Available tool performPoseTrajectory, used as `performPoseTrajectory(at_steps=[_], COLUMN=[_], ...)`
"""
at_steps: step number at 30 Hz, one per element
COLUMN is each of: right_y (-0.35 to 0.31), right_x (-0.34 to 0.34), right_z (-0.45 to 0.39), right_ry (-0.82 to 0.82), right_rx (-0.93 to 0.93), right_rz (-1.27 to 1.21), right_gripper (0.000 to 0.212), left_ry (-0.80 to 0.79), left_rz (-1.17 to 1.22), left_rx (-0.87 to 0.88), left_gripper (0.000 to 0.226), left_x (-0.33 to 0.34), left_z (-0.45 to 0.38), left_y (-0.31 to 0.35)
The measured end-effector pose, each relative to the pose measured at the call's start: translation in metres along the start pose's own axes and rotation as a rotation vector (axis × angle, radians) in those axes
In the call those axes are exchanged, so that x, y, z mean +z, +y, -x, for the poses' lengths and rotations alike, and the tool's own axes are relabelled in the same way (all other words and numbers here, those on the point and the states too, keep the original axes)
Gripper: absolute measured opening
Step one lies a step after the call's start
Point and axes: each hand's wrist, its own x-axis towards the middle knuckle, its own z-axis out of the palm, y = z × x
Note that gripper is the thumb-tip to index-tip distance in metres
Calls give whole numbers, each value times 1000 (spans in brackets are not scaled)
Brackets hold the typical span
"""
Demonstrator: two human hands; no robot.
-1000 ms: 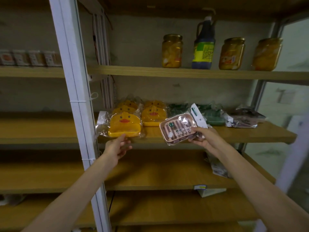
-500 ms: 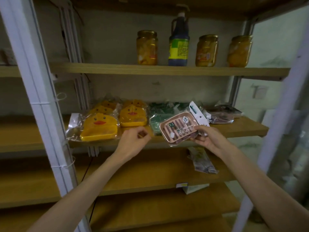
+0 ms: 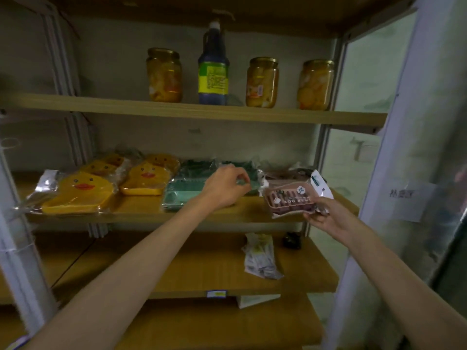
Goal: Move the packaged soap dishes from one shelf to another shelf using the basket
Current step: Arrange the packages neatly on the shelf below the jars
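My right hand grips a packaged pink soap dish from below, in front of the right end of the middle shelf. My left hand hovers over the packaged green soap dishes on that shelf, fingers curled, thumb tip meeting the forefinger, nothing visibly between them. To the left on the same shelf lie packaged yellow duck soap dishes, with more pink packages at the right behind the held one. No basket is in view.
Three jars of yellow fruit and a dark bottle stand on the upper shelf. A small flat packet lies on the lower shelf. White uprights frame the rack, with a translucent panel on the right.
My left hand has moved right from the yellow duck dishes to above the green ones. My right hand with the pink dish has shifted right. The view has turned right.
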Motion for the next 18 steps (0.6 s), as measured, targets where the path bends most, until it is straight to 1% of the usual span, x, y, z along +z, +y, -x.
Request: performPoseTrajectory(at_steps=[2, 3, 6, 7, 9, 11, 14, 16, 18], right_y=[-6, -7, -8, -7, -6, -6, -5, -3, -2], right_x=[-14, -18, -27, -29, -33, -35, -39, -42, -44], right_z=[-11, -16, -32, -36, -41, -41, -42, -44, -44], right_ry=[-19, -32, -80, -98, -119, -86, -3, 28, 49], right_rx=[29, 44, 60, 49, 2, -27, -54, -91, -114], right_rz=[47, 57, 74, 108, 258, 439, 639, 723, 756], right_gripper=[12, 15, 30, 36, 46, 49, 51, 55, 58], left_ry=[10, 9, 4, -3, -2, 7, -7, -11, -16], left_rz=[4, -2, -15, -15, -11, -14, -19, -13, -4], left_rx=[-30, -40, -69, -76, -79, -60, -38, -37, -45], left_gripper=[16, 17, 21, 18, 10, 12, 13, 14, 14], left_x=[10, 15, 26, 28, 31, 35, 40, 42, 44], left_z=[-9, -12, -16, -15, -13, -13, -13, -13, -12], left_y=[12, 16, 19, 20, 19, 12, 6, 4, 3])
